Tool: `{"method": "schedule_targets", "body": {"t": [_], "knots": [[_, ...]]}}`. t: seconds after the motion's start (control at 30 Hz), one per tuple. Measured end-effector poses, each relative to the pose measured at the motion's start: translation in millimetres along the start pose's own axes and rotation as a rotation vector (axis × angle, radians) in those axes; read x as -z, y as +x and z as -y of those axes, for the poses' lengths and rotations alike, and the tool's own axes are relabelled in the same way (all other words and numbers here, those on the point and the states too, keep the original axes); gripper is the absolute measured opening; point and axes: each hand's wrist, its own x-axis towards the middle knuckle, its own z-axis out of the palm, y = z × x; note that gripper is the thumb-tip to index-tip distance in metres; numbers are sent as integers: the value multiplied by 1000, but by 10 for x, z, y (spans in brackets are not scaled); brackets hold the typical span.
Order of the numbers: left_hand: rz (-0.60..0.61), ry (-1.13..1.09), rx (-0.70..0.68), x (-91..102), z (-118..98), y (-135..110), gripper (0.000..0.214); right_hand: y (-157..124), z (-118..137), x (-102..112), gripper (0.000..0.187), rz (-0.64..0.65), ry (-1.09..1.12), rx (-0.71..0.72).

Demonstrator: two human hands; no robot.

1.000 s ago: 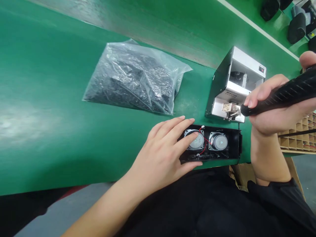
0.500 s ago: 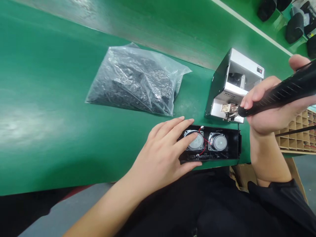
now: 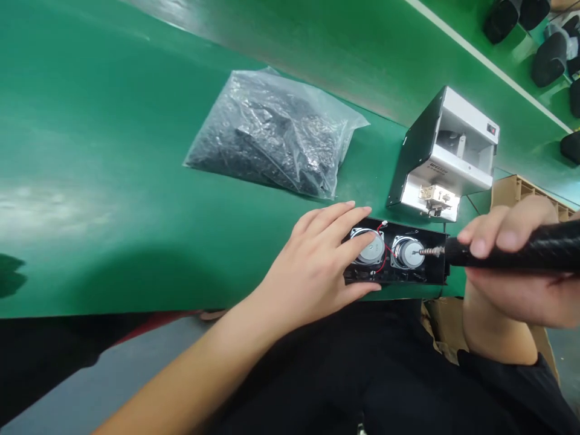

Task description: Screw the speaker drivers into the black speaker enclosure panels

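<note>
A black speaker housing (image 3: pixel 430 275) lies open-side up near the front edge of the bench. Inside sit two round speaker drivers, a left one (image 3: pixel 370 249) and a right one (image 3: pixel 410 254), joined by thin red wires (image 3: pixel 386 260). My left hand (image 3: pixel 317 260) grips the housing's left end, thumb along the near wall and fingers over the far side. An electric screwdriver (image 3: pixel 512 246) with a black body is wrapped in my right hand (image 3: pixel 512 235). Its spring-sleeved bit (image 3: pixel 432 251) points left over the right driver; whether it touches anything, I cannot tell.
A silver-and-black screw feeder (image 3: pixel 453 157) stands behind the housing. To its left lies a clear plastic bag (image 3: pixel 281 136) full of dark parts. A cardboard box with dividers (image 3: pixel 521 190) is partly hidden behind my right hand. Several black objects (image 3: pixel 550 60) stand at the far right.
My right hand has brought the screwdriver from the feeder's front down toward me, its bit now over the housing. My left hand keeps its hold. The whole view has shifted slightly.
</note>
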Motion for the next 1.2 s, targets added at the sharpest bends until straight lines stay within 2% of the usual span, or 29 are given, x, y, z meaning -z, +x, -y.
{"method": "schedule_targets", "body": {"t": [0.1, 0.2, 0.33, 0.4, 0.47, 0.53, 0.63, 0.73, 0.9, 1.0, 1.2], "knots": [[-7, -4, 3, -4, -12, 13, 66, -188, 17, 20, 37, 90, -1, -41], [-14, -17, 5, -15, -24, 19, 71, -344, -167, 23, 41, 97, 34, 17], [-6, -29, 17, -24, -33, 21, 72, -444, -445, 47, 67, 165, 109, 161], [-9, -42, 23, -27, -36, 19, 73, -461, -525, 38, 73, 150, 90, 229], [-16, -48, 26, -31, -39, 17, 72, -474, -567, 8, 65, 101, 23, 254], [-17, -49, 27, -34, -41, 15, 71, -483, -589, -26, 61, 76, -9, 252], [-6, -52, 31, -33, -43, 12, 70, -489, -613, -34, 62, 97, 55, 239], [0, -66, 36, -26, -44, 6, 69, -490, -629, 5, 47, 127, 32, 226], [2, -62, 33, -16, -44, -6, 67, -487, -635, 8, 50, 119, -75, 215], [-1, -51, 29, -16, -46, -9, 64, -474, -653, -9, 61, 86, -25, 198], [-15, -54, 26, -23, -56, -13, 64, -480, -687, 56, 79, 119, -1, 162]]}}
